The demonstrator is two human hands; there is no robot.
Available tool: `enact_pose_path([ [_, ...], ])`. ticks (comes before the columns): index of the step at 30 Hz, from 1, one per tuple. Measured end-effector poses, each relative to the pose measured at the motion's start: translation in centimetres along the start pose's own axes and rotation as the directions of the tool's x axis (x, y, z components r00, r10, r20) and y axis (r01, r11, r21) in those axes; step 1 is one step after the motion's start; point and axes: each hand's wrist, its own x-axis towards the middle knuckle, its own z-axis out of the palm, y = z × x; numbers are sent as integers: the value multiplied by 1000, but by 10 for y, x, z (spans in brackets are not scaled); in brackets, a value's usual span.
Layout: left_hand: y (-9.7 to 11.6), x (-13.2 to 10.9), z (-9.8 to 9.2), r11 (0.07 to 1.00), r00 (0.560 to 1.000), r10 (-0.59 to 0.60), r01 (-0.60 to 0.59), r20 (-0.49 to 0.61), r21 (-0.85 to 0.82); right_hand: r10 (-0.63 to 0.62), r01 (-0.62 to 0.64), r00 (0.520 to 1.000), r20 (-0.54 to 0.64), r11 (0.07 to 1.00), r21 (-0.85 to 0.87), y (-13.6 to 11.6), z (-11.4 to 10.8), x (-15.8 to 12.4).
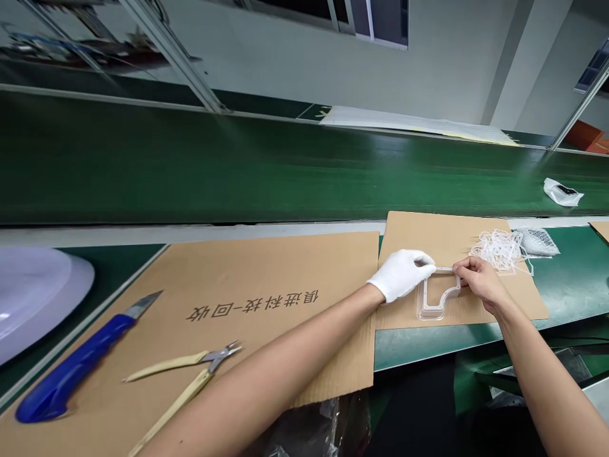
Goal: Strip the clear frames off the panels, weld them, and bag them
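My left hand (402, 273), in a white glove, is closed on the upper edge of a clear plastic frame part (435, 303) that lies on a small cardboard sheet (428, 231). My bare right hand (478, 279) pinches the same part at its right end, fingers pressed together. A heap of thin white plastic rings or gaskets (499, 249) lies just beyond my right hand on the same sheet.
A large cardboard sheet (285, 266) with printed characters holds a blue-handled knife (76, 365) and yellow-handled side cutters (190, 374) at the left. A green conveyor belt (238, 165) runs behind, with a small bagged item (562, 192) on it. A white curved object (33, 292) sits far left. A bubble-wrap bag (540, 241) lies right.
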Motion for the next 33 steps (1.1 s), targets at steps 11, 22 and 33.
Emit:
enact_pose_path([
  [11, -7, -4, -3, 975, 997, -78, 82, 30, -207, -75, 73, 997, -11, 993, -92, -7, 10, -3],
  [22, -13, 2, -5, 981, 987, -79, 102, 144, -168, -122, 134, 990, 65, 961, -241, -16, 14, -10],
  [33, -18, 5, -1, 975, 983, -78, 110, 164, -194, -174, 171, 985, 9, 950, -261, -3, 10, -9],
])
